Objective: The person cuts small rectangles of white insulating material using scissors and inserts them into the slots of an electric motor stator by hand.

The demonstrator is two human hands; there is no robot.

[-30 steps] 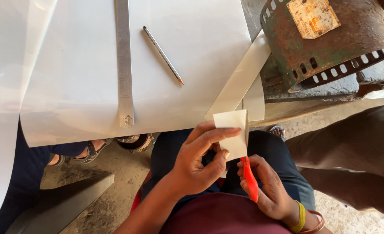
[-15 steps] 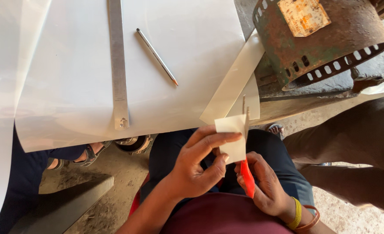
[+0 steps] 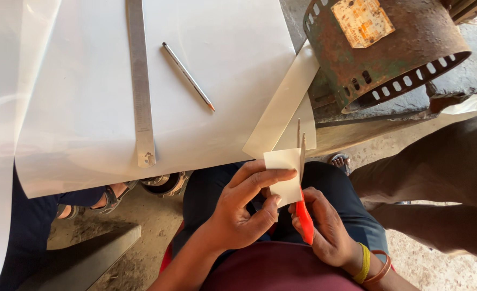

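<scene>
My left hand [image 3: 244, 207] pinches a small white piece of paper [image 3: 282, 172] between thumb and fingers, over my lap. My right hand [image 3: 327, 231] grips red-handled scissors [image 3: 303, 215]; their metal blades stick up along the right edge of the paper piece. Just beyond lies a long cream paper strip [image 3: 282, 105], slanting off the edge of a large white sheet [image 3: 87, 81].
On the white sheet lie a steel ruler [image 3: 140, 86] and a pencil [image 3: 187, 77]. A rusty round metal machine housing [image 3: 381, 46] stands at the upper right. Another person's leg in brown trousers [image 3: 443, 178] is at the right; a sandalled foot [image 3: 109, 196] shows below the sheet.
The scissor blades have moved up along the right edge of the small paper piece, which my left hand has turned slightly. The view has shifted a little.
</scene>
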